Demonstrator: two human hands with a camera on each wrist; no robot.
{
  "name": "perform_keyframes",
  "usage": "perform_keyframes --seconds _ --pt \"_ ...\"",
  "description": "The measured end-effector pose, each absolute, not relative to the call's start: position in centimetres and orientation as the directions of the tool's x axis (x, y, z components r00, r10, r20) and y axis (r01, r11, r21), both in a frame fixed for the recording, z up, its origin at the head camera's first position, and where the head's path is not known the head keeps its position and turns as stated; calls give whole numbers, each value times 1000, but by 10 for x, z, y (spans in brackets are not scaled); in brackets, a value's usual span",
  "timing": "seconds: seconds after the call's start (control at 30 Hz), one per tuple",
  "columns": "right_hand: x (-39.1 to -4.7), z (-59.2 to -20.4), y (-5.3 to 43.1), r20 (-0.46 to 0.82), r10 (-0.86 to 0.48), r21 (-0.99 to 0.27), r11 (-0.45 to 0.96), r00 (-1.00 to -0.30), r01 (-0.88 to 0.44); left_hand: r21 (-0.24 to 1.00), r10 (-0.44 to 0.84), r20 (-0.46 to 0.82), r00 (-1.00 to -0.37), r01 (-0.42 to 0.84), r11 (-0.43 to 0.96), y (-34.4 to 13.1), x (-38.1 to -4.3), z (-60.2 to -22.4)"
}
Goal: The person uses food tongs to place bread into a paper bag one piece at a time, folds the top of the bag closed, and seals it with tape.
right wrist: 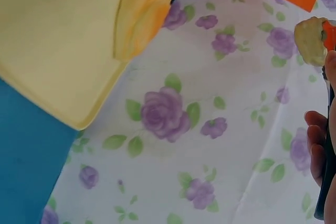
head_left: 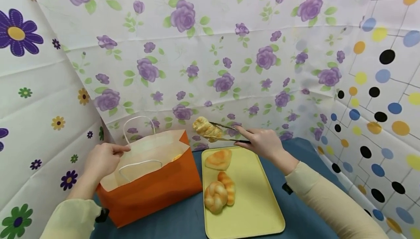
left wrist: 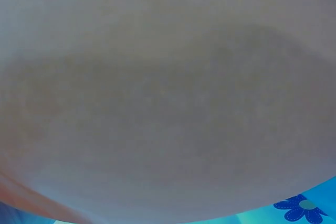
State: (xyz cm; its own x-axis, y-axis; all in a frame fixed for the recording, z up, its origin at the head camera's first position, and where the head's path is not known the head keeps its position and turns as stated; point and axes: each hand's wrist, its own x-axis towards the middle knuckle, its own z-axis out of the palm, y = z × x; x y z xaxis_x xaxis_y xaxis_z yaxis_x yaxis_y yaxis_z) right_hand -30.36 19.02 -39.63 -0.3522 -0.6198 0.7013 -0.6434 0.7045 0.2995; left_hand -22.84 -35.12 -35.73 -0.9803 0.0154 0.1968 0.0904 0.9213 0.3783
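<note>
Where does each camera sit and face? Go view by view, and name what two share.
Head: on the head, facing forward and down at the orange bag, yellow tray and pastry in tongs; left hand, right hand and both sleeves show.
Left wrist: on that wrist, facing a pale blurred surface and a flower print; any hand is unclear.
Right wrist: on that wrist, facing the tray and floral cloth; fingers show at the right edge.
Shared: head and right wrist both show tray, bag, pastry and floral cloth.

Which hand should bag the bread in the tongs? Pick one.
Right, probably: the right hand grips the tongs, which hold the bread; the left hand is at the bag.
</note>
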Motion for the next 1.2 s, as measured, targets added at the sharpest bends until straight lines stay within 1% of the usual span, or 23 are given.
perform_keyframes --seconds 0.2,0.47,0.77,0.87,1.2 --pt "-301 -387 171 716 -631 319 676 -298 -664 386 21 205 -979 100 917 -349 -230 -359" --pt "-298 -377 131 728 -642 338 642 -241 -688 386 18 197 -980 94 918 -352 -225 -365" --pt "-295 -354 96 735 -653 366 608 -182 -705 397 10 203 -979 92 913 -352 -226 -361" --pt "-293 -352 87 714 -678 390 593 -176 -704 396 6 201 -980 87 914 -351 -227 -360" --pt "-291 -358 77 671 -714 408 579 -199 -705 397 7 193 -981 84 914 -351 -227 -358"
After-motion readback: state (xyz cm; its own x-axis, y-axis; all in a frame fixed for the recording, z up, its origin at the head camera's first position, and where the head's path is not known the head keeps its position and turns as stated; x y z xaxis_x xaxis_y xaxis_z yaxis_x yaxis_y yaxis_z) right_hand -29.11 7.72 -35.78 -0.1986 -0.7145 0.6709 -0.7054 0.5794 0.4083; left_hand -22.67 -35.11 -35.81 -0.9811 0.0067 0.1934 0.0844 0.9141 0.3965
